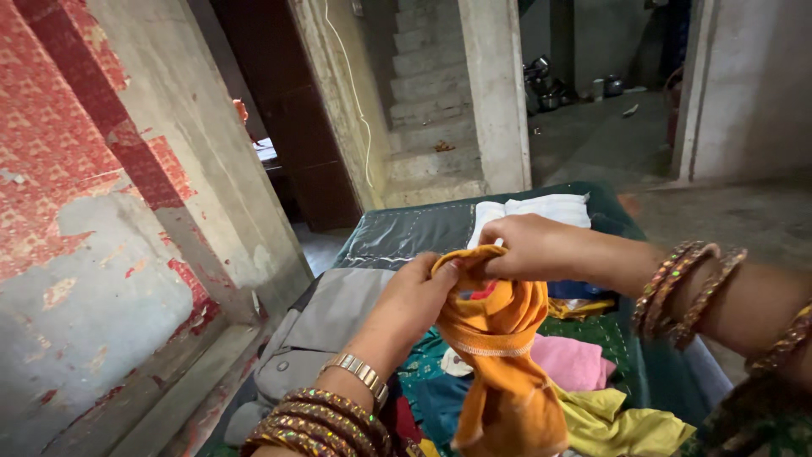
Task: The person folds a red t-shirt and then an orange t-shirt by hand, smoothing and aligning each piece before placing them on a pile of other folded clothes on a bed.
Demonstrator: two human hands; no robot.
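An orange cloth (499,355) with a pale stitched hem hangs between both hands above a pile of clothes. My left hand (406,306) grips its upper left edge; several bangles and a metal watch band sit on that wrist. My right hand (531,247) pinches the top of the same cloth from the right, with bangles on that forearm too. A bit of red fabric shows inside the bunched top.
Under the hands lie a pink cloth (575,362), a yellow cloth (617,423), a grey garment (326,326) and a folded white cloth (533,209) on a dark green bed cover (423,228). A peeling red wall (76,211) runs left. Concrete stairs (427,101) and a pillar (497,93) stand behind.
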